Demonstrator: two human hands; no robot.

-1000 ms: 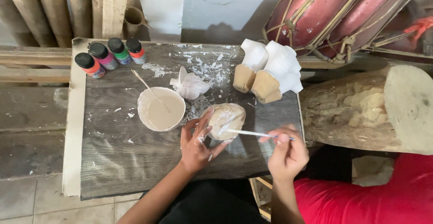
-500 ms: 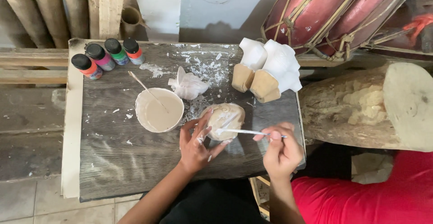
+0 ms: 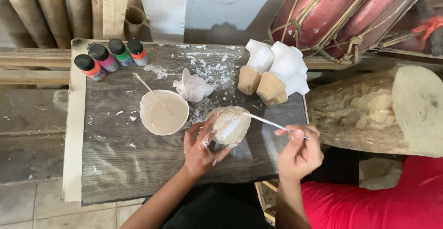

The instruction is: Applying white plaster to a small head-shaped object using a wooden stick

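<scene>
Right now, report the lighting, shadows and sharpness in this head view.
Head view: soft, even daylight, no glare; the carved piece and left hand throw only faint shadows on the board; right hand and brush sharp; frame edges bend slightly.

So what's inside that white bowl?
The white bowl holds pale, creamy paint, with a thin stick resting in it and poking out over the rim. The paint hides the bowl's bottom and the stick's lower end.

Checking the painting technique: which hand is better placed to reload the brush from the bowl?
Right. The right hand already grips the brush, while the left hand steadies the carved piece; the bowl lies beyond it.
</scene>
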